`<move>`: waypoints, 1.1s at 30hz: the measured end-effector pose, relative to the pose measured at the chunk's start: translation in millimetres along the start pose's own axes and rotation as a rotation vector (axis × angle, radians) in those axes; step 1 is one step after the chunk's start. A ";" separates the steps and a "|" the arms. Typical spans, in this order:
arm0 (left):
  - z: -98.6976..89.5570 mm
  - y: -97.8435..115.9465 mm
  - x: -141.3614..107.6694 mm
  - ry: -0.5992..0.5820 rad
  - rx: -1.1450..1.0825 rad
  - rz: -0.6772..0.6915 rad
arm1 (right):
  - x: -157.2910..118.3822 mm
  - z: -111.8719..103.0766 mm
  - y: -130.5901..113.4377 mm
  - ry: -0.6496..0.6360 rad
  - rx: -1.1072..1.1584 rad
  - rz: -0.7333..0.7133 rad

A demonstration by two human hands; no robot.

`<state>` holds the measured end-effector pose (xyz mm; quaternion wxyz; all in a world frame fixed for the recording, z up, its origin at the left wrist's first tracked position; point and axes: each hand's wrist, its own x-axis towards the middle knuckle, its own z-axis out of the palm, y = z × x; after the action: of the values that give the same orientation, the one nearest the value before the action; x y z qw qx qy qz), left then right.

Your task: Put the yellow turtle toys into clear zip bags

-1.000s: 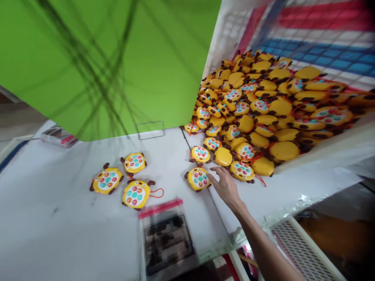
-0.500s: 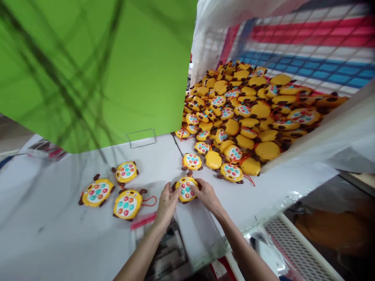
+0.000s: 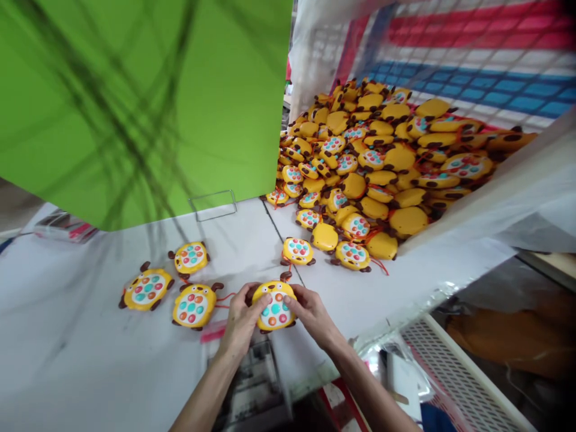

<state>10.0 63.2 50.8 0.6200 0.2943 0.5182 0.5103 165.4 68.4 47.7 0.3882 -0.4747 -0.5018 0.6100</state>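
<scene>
Between my two hands is a yellow animal-shaped button toy (image 3: pixel 275 309), its white face of coloured buttons turned up toward me. My left hand (image 3: pixel 243 315) grips its left side, with the thumb lying on the front. On the opposite side my right hand (image 3: pixel 312 313) holds the edge, its thumb also near the buttons. The fingers behind the toy are hidden. To the left, three like toys lie face up on the white table: one at the back (image 3: pixel 191 258), one in front (image 3: pixel 194 306) with a red cord loop, and one farthest left (image 3: pixel 147 289).
A large heap of the same toys (image 3: pixel 364 162) spills from a white-lined mesh cage at right. A tall green panel (image 3: pixel 202 108) stands at the back left, a wire loop (image 3: pixel 212 206) at its bottom. Below the table's edge is a white perforated basket (image 3: pixel 468 372).
Both hands have brought the toy nearer to me and slightly left, and it appears larger and raised. My thumbs now rest on its button side. The camera view has shifted slightly.
</scene>
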 end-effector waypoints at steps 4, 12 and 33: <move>0.2 2.9 -13.8 -0.024 -0.098 -0.088 | -1.3 8.9 4.8 0.094 -0.058 -0.033; -11.6 0.3 -32.3 -0.006 0.080 -0.049 | -8.7 18.1 2.6 0.018 0.065 0.049; -89.8 61.4 22.6 0.423 -0.670 0.082 | 78.4 -69.4 5.6 0.418 -0.987 -0.223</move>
<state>-96.1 88.4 72.0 0.5402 -0.0153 0.4273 0.7249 213.2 158.7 24.2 0.2735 -0.6555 -0.6878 0.1499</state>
